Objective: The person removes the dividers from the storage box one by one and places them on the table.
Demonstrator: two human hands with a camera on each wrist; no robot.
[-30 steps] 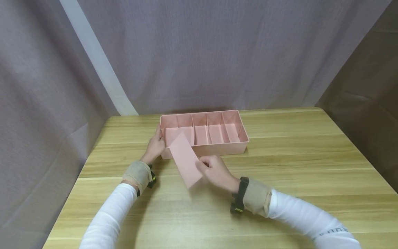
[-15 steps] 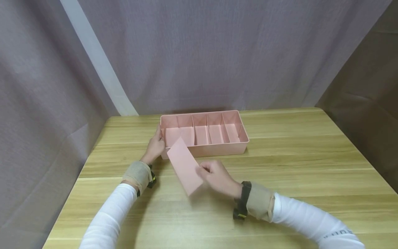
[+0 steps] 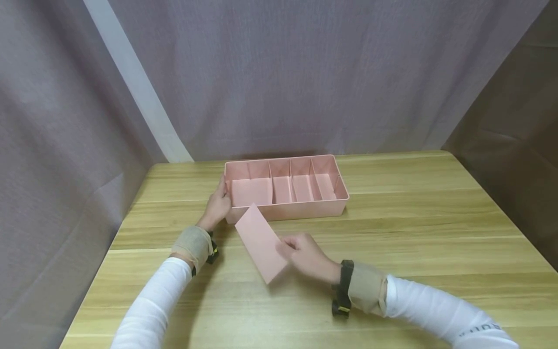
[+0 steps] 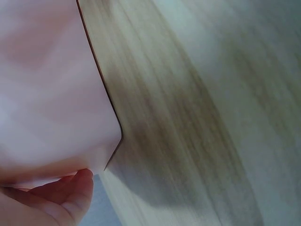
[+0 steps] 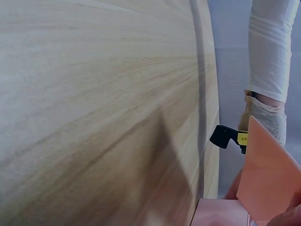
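A wooden table (image 3: 392, 232) with a pale, streaky grain fills the lower part of the head view, and grey-mauve curtains (image 3: 305, 72) hang behind it and on both sides.

Toward the far middle of the table sits a pink tray (image 3: 301, 208), long, shallow and rectangular, with plain matte walls. Upright pink dividers (image 3: 291, 182) split its inside crosswise into compartments. The leftmost compartment is wider than the others.

The left hand (image 3: 216, 206) rests against the tray's left end, fingers laid up along the end wall near the front corner. In the left wrist view a fingertip (image 4: 75, 195) presses the tray's smooth pink wall (image 4: 47, 94) just at its rounded corner.

In front of the tray, clear of its front wall, a loose pink divider panel (image 3: 260, 242) is held above the table. It is a flat, thin, plain rectangle of the same pink, tilted, its far corner pointing toward the tray's left compartment and its near corner low over the wood. The right hand (image 3: 308, 257) pinches its right long edge, fingers curled on it. The right wrist view shows the panel (image 5: 268, 174) as a sharp-cornered pink sheet.
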